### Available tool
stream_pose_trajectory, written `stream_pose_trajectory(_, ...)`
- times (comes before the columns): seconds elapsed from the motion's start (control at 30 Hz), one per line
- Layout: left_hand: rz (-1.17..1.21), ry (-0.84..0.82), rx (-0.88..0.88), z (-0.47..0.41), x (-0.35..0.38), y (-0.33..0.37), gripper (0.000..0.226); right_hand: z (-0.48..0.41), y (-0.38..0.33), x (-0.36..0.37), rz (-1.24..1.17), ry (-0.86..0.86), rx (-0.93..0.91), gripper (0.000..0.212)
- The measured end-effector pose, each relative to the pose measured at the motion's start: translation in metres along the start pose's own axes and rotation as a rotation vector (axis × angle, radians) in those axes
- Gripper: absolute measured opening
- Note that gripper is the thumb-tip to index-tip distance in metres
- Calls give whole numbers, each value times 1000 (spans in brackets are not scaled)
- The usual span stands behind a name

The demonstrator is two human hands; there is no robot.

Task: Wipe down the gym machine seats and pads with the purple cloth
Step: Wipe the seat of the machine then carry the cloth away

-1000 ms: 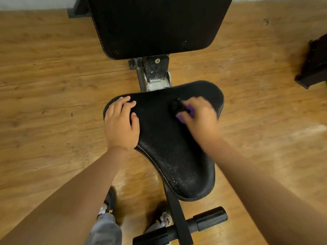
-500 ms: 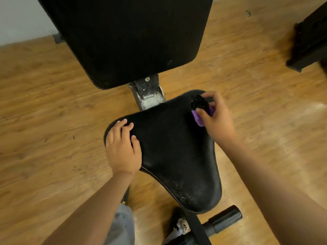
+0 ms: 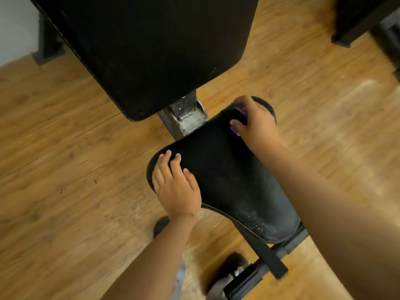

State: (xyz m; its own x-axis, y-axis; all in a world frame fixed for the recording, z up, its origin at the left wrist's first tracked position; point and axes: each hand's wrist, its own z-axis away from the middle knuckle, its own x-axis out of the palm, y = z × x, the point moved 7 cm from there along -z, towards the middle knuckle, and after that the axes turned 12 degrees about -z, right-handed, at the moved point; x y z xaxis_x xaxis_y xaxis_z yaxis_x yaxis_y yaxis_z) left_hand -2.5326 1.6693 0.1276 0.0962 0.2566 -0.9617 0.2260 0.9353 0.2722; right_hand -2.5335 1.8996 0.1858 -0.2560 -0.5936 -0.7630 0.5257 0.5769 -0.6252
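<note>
The right hand [image 3: 258,124] has its fingers curled round a crumpled purple cloth [image 3: 237,128] at the pebbled black leather seat's [image 3: 227,174] far corner. The left hand [image 3: 176,187] lies flat, fingers slightly apart, on the seat's near-left edge.

You're in a gym.
Below you, a black padded seat [image 3: 227,180] meets a large black back pad [image 3: 151,50], joined by a scuffed metal bracket [image 3: 188,118]. A dark leg roller [image 3: 242,280] sticks out at the foot, and more dark equipment [image 3: 363,16] stands at the far right, all on wood-plank flooring [image 3: 65,169].
</note>
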Motion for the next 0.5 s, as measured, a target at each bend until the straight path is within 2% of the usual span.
stream_pose_trajectory(0.1, -2, 3, 8, 0, 0, 0, 39, 1, -10, 16, -6, 42, 13, 30)
stream_pose_trajectory(0.27, 12, 2, 12, 0, -1, 0, 40, 88, -26, 30, -40, -151, -99, 23)
stream_pose_trajectory(0.37, 25, 8, 11, 0, -1, 0, 38, 143, 1, 0, -26, -181, -41, 22)
stream_pose_trajectory(0.43, 30, 13, 6, 0, -2, 0, 38, 157, 23, -25, -51, -147, 63, 20)
stream_pose_trajectory(0.5, 31, 20, -2, 1, -2, 0, 38, 154, 31, -32, -64, -92, 87, 20)
